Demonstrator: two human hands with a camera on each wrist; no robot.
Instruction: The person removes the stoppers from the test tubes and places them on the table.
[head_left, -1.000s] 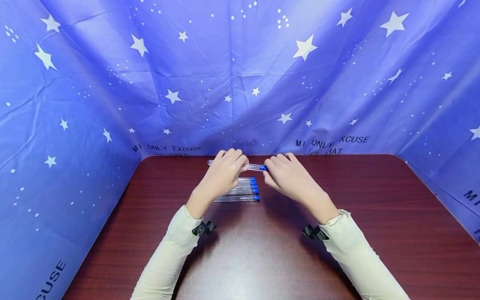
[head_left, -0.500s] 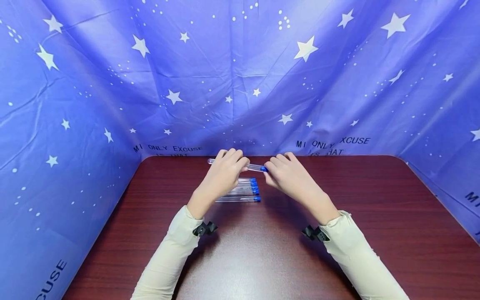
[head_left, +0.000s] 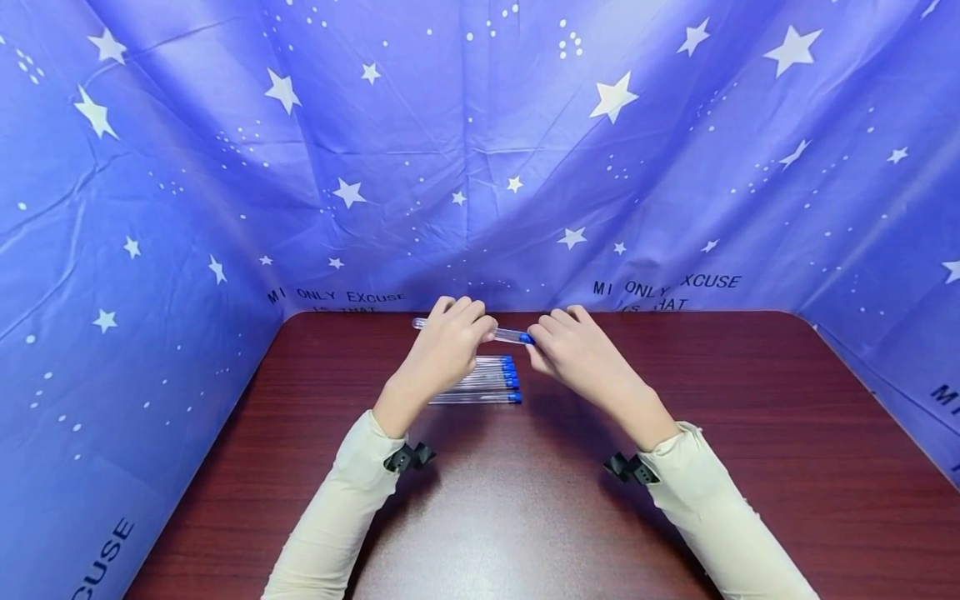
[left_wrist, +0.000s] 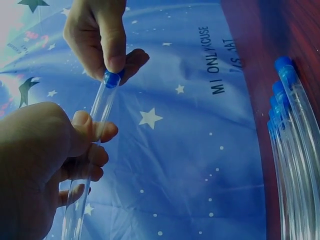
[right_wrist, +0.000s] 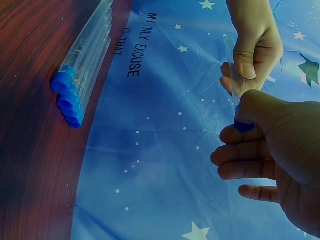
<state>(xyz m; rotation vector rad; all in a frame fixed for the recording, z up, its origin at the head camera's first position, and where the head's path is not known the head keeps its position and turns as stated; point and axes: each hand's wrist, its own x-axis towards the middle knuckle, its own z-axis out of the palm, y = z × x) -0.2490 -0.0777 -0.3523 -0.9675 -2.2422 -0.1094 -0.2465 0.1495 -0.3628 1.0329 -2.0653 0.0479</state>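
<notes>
Nearest, two pale sleeves [head_left: 322, 508] reach in over the table [head_left: 480, 533], a dark red wood-grain top with a bright glare in its near middle. A small black camera sits at each cuff, the left one [head_left: 408, 457] and the right one [head_left: 632, 467] both on the inner side of the wrist. Further in, the row [head_left: 491, 379] of clear tubes lies on the table, blue caps all pointing right; the nearest tube lies slightly apart from the rest. The left hand [head_left: 442, 350] and wrist stand in the way of the row's other ends in the head view, so I cannot count it surely. Just beyond the row, both hands hold one more tube [head_left: 510, 335] up off the table, lying crosswise. The left hand's thumb and forefinger pinch its body, the other fingers curling in beside it, and its rounded end sticks out past the knuckles. The right hand [head_left: 581, 354] clamps the blue cap [right_wrist: 244, 125] between thumb and forefinger; its other fingers stand apart below, as the right wrist view shows. That hand partly covers the cap from above. Past the table's far edge, and along both sides, hangs a creased blue-violet cloth [head_left: 465, 150] with white stars, dots and black lettering, its lowest line partly cut off by the edge.
</notes>
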